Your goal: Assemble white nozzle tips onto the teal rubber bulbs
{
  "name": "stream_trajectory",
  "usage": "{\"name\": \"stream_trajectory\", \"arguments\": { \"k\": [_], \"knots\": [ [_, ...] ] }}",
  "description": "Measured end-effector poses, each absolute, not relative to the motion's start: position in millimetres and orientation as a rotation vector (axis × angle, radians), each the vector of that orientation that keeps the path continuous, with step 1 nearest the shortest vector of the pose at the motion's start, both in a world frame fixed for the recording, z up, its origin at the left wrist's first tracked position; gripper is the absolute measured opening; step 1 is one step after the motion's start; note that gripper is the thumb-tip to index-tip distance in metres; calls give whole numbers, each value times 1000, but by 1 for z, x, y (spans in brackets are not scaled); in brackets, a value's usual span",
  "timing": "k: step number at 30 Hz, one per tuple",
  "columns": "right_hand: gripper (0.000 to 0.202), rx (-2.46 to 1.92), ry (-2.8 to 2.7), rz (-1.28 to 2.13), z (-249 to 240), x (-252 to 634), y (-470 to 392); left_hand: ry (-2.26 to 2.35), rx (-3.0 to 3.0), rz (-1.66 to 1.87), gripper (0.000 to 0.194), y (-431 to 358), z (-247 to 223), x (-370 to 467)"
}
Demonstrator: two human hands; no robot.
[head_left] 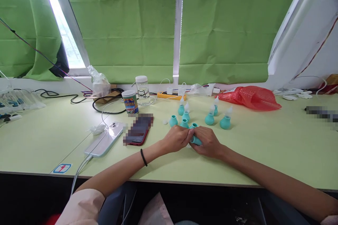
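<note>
Above the middle of the table, my left hand [177, 138] and my right hand [206, 141] meet with their fingers closed. A teal rubber bulb [195, 140] lies in my right hand's grip. My left fingers press together against the right ones, and whatever they pinch is hidden. Just beyond the hands stand teal bulbs with open necks: one on the left [173, 121], one beside it [184, 123] and one partly covered by my fingers [194, 125]. Farther back are several bulb syringes with clear pointed tips, among them one at right [225, 122] and another [209, 119].
Left of my hands lie a red-edged phone [138, 130] and a pale phone [105, 140] with a white cable. A can [130, 102], a clear jar [143, 91] and an orange power strip [169, 96] stand behind. A red plastic bag [250, 97] lies at back right.
</note>
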State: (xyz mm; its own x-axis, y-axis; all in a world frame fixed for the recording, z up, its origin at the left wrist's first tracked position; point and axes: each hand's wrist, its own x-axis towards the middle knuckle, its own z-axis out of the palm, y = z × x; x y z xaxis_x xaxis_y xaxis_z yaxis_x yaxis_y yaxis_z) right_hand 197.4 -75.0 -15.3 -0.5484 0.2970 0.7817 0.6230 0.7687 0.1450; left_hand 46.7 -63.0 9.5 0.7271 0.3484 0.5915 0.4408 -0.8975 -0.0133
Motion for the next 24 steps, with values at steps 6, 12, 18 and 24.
{"name": "stream_trajectory", "arguments": {
  "k": [6,12,18,24],
  "knots": [
    [8,-608,-2208,-619,-3,202,-78,-957,-3061,-1253,52,-64,12,49],
    [9,-806,-1927,-239,9,211,-78,-1255,-2853,-1371,51,-54,16,44],
    [7,-963,-1681,213,4,223,-56,-1283,-2615,-699,42,-42,11,41],
    [14,-1107,-1613,293,-5,227,-39,-1296,-2613,-483,34,-46,5,45]
  ]
}}
